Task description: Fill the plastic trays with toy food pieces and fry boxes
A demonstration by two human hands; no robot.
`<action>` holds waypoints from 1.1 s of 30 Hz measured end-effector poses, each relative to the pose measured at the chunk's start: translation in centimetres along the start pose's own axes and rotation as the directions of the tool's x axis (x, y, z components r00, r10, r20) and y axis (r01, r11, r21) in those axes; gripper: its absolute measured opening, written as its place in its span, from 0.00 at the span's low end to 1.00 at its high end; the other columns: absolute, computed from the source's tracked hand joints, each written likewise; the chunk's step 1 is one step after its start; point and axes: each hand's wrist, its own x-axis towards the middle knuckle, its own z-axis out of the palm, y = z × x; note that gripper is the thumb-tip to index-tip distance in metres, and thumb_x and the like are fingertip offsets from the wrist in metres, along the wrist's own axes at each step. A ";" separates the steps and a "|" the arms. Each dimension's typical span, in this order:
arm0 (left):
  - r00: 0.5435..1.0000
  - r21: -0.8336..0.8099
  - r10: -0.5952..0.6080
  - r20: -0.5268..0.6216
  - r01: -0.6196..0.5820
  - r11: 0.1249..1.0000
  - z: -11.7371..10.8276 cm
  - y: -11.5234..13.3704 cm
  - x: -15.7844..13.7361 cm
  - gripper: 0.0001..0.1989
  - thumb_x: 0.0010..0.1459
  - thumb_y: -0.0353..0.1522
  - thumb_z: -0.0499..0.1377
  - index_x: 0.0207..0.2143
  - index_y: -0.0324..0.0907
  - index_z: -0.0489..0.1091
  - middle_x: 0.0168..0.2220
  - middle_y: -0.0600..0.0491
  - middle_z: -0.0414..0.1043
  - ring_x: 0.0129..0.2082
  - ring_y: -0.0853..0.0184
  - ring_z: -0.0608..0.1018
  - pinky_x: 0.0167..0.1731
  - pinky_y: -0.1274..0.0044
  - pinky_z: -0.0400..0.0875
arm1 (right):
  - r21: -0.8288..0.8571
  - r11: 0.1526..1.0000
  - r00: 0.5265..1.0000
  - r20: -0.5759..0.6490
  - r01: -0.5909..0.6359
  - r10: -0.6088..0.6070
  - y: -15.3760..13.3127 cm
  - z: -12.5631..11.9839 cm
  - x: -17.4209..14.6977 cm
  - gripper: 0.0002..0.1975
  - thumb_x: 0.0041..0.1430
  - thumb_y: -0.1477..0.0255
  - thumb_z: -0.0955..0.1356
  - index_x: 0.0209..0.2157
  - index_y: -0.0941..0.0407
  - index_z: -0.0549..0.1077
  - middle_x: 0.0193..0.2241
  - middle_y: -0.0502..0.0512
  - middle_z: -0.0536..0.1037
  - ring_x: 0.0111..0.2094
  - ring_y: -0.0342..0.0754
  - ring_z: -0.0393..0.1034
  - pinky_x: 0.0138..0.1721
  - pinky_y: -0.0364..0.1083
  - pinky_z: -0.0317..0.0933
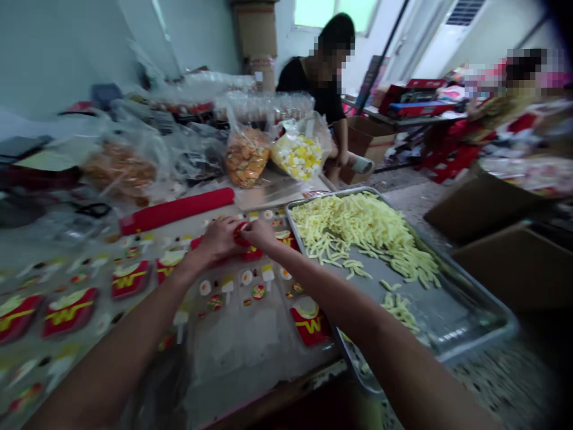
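My left hand point(221, 237) and my right hand point(261, 235) meet above the far part of the table. Between them is a small red toy fries carton point(242, 234), with the fingers of both hands closed on it; blur and the hands hide most of its shape. Other red cartons with a yellow mark lie flat in rows, such as one carton point(308, 322) near the tray and another carton point(129, 279) at left. Around them are small toy food pieces, among them a fried egg point(247, 277) and a round pizza-like piece point(258, 291).
On my right a metal tray point(481, 325) holds a heap of pale yellow toy fries point(362, 224). Behind stand bags of orange pieces point(248, 156) and yellow-white pieces point(299, 154), plus a red roll point(179, 210). Cardboard boxes point(510, 263) stand at right. Two people sit farther back.
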 end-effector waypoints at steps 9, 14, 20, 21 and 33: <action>0.998 -0.073 -0.015 -0.057 0.011 0.997 -0.2 5.9 1.6 0.53 0.42 0.46 0.73 0.67 0.42 0.55 0.65 0.42 0.64 0.63 0.48 0.70 0.61 0.57 0.66 | -0.175 0.982 0.939 -0.343 -0.067 0.003 3.4 -4.8 -7.9 0.12 0.67 0.70 0.62 0.43 0.58 0.75 0.44 0.62 0.80 0.47 0.57 0.69 0.48 0.53 0.58; 0.998 -0.109 -0.004 0.070 0.012 0.994 -1.0 15.3 -0.1 0.43 0.51 0.35 0.65 0.67 0.44 0.50 0.63 0.40 0.65 0.59 0.46 0.73 0.53 0.58 0.73 | -0.170 0.963 0.921 -0.297 0.209 -0.252 6.6 -6.1 -16.9 0.11 0.68 0.73 0.63 0.40 0.54 0.77 0.39 0.54 0.80 0.42 0.51 0.70 0.48 0.49 0.62; 0.968 -0.301 -0.239 0.079 0.252 0.920 -0.7 18.2 -2.5 0.44 0.43 0.45 0.72 0.58 0.47 0.56 0.47 0.47 0.74 0.42 0.48 0.80 0.39 0.59 0.78 | 0.296 0.946 0.792 -0.542 -0.133 0.281 19.7 -12.1 -29.0 0.05 0.60 0.67 0.73 0.34 0.53 0.83 0.30 0.51 0.82 0.29 0.48 0.74 0.33 0.45 0.65; 0.974 -0.339 -0.203 0.097 0.224 0.914 -0.6 19.1 -2.4 0.42 0.42 0.45 0.73 0.56 0.47 0.58 0.47 0.48 0.74 0.42 0.49 0.80 0.40 0.60 0.78 | 0.278 0.948 0.791 -0.541 -0.152 0.285 21.0 -12.4 -29.5 0.05 0.60 0.67 0.73 0.35 0.53 0.83 0.30 0.52 0.83 0.30 0.48 0.75 0.34 0.45 0.64; 0.975 -0.084 0.080 0.206 -0.063 0.994 2.2 25.7 0.2 0.38 0.48 0.36 0.72 0.59 0.42 0.61 0.56 0.43 0.71 0.54 0.53 0.76 0.51 0.66 0.73 | -0.217 0.928 0.951 -0.135 -0.302 0.278 20.3 -6.6 -22.7 0.09 0.58 0.69 0.71 0.28 0.58 0.82 0.30 0.57 0.80 0.30 0.46 0.69 0.31 0.45 0.53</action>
